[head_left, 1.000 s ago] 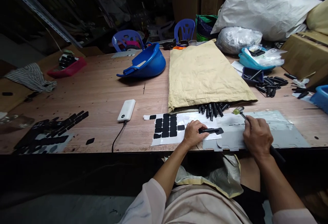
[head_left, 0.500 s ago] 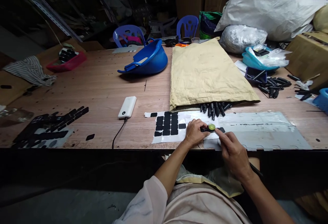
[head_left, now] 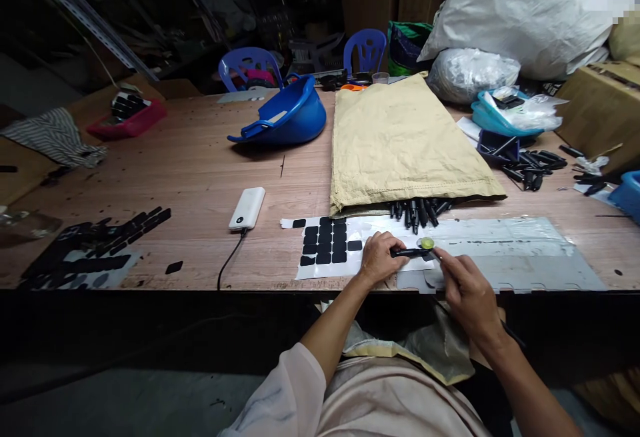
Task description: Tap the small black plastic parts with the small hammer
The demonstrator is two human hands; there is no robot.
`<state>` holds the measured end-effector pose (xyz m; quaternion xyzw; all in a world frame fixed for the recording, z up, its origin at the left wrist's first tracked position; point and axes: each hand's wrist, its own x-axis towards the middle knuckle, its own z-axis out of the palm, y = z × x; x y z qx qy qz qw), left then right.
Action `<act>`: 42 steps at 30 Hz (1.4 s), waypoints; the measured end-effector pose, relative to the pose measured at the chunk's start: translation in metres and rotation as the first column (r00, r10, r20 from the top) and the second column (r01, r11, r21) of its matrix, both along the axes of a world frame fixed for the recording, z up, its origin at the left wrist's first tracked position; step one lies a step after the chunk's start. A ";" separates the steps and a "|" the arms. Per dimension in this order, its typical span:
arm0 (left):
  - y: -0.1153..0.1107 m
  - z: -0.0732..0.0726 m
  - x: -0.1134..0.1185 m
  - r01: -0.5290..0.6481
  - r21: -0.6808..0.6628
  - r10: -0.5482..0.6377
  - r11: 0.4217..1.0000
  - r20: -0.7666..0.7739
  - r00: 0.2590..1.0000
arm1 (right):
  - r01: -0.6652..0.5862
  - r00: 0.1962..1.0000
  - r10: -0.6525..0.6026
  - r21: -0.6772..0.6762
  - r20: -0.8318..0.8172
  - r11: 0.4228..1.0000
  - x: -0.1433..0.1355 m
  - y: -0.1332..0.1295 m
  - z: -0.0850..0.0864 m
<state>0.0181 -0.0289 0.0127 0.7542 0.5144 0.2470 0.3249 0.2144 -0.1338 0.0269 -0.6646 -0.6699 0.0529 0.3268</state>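
Observation:
My left hand (head_left: 381,257) is closed on a slim black pen-like tube (head_left: 411,252), which lies level just over the white sheet (head_left: 365,267). My right hand (head_left: 470,294) is closed round a long thin tool whose dark rear end (head_left: 514,336) sticks out behind the wrist. A small yellow-green disc (head_left: 427,243) shows at the front of that tool, beside the tube's right end; whether the two touch I cannot tell. Rows of black rounded stickers (head_left: 325,240) cover the left part of the sheet. A single sticker (head_left: 355,246) sits apart, near my left hand.
Behind my hands, a tan paper sack (head_left: 410,144) has several black tubes (head_left: 417,214) at its mouth. A grey plate (head_left: 540,270) lies to the right, a white power bank (head_left: 247,209) with cable to the left. Farther back are a blue basin (head_left: 295,117) and loose black tubes (head_left: 535,167).
My right hand has moved right and slightly down, and the yellow-green disc has shifted right along the black tube, baring more of it. My left hand has stayed in place.

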 end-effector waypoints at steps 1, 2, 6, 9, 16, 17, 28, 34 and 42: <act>0.000 0.000 0.000 0.004 0.004 -0.004 1.000 -0.003 1.000 | 0.037 0.999 -0.037 0.028 0.010 0.999 0.007 0.003 0.001; 0.000 0.000 -0.001 0.008 0.008 -0.008 1.000 -0.008 1.000 | 0.083 0.996 -0.084 0.052 0.030 0.995 0.015 0.008 0.001; -0.002 0.000 -0.001 0.028 0.024 -0.027 0.999 -0.039 0.999 | 0.258 0.949 -0.265 0.060 0.172 0.964 0.059 0.034 -0.003; -0.001 0.001 0.000 0.037 0.030 -0.035 0.999 -0.061 0.998 | 0.355 0.892 -0.345 0.020 0.293 0.935 0.083 0.052 -0.013; -0.008 0.005 -0.006 0.096 0.082 -0.093 0.992 -0.041 0.995 | 0.419 0.854 -0.407 0.037 0.324 0.907 0.086 0.061 -0.026; -0.017 0.005 -0.009 0.129 0.105 -0.128 0.986 -0.020 0.992 | 0.418 0.854 -0.406 0.036 0.326 0.908 0.085 0.060 -0.026; -0.129 -0.043 -0.031 0.195 -0.323 -0.257 0.926 -0.161 0.953 | 0.427 0.836 -0.417 0.055 0.356 0.903 0.084 0.060 -0.028; -0.088 0.001 -0.020 0.304 -0.319 -0.300 0.897 0.062 0.952 | 0.417 0.833 -0.415 0.078 0.367 0.906 0.085 0.060 -0.030; 0.054 0.029 0.010 -0.346 0.006 0.346 0.938 -0.058 0.937 | 0.419 0.839 -0.416 0.074 0.351 0.905 0.082 0.059 -0.027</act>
